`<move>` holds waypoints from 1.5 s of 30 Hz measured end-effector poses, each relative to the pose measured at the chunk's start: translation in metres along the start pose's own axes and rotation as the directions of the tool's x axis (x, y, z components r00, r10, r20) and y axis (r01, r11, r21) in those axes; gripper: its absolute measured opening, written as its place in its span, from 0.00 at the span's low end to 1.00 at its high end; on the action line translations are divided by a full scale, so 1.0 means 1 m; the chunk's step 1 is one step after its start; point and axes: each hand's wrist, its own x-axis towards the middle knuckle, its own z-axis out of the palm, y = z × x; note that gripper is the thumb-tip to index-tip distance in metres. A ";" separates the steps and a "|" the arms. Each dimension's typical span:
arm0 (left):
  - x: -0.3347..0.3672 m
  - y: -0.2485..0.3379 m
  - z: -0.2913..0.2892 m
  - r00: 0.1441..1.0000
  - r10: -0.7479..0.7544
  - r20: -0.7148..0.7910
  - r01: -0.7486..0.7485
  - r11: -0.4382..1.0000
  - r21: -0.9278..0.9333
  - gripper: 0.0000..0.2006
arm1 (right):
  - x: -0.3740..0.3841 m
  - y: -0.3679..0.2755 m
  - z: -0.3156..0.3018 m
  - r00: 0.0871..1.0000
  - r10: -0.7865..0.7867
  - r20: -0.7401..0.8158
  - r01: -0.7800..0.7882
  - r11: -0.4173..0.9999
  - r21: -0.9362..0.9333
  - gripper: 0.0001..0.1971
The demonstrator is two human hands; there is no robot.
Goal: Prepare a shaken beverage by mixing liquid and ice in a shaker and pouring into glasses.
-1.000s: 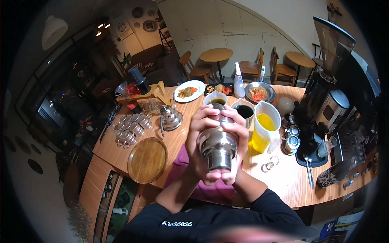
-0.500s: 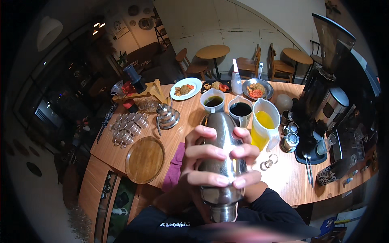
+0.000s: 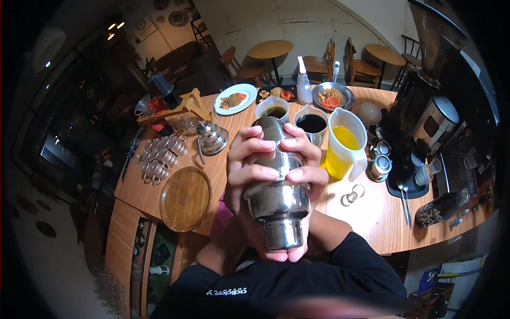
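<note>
A shiny metal cocktail shaker [image 3: 277,204] is clasped between both my hands in front of my chest. Its small cap end points down toward me and its rounded base points away. My left hand [image 3: 245,162] wraps its left side, fingers curled over the top. On the other side my right hand [image 3: 309,165] mirrors that grip. Fingertips of the two hands almost meet along the metal body. Parts of the palms show below the cap. Just beyond the base stand clear jugs: one with yellow liquid [image 3: 345,139], one with dark liquid [image 3: 312,122], one with greenish-brown liquid [image 3: 273,110].
A round wooden tray [image 3: 186,199], several small metal cups [image 3: 162,154] and a gooseneck kettle [image 3: 213,139] occupy the left. A small metal jigger [image 3: 351,195] lies right of my hands. Farther right are a glass bottle [image 3: 438,210] and a coffee grinder [image 3: 435,119]. Garnish plates [image 3: 226,110] line the back.
The shaker and both hands have moved up and slightly left in the picture, showing more of the cap end. The whole view has shifted a little too. Both hands keep their grip.
</note>
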 end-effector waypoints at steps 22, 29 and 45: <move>-0.045 -0.026 -0.076 0.705 -0.693 0.150 0.691 0.624 -0.364 0.53 | -0.008 0.013 0.009 0.653 0.697 0.294 -0.638 0.717 -0.281 0.42; -0.051 -0.032 -0.065 0.987 -0.114 -0.117 0.121 0.991 0.061 0.18 | 0.011 0.012 0.003 0.824 0.232 0.517 -0.295 0.955 0.041 0.45; -0.029 -0.023 -0.067 0.980 -0.171 0.100 0.171 0.985 0.013 0.24 | -0.007 0.002 0.010 0.934 0.240 0.266 -0.222 0.970 -0.094 0.49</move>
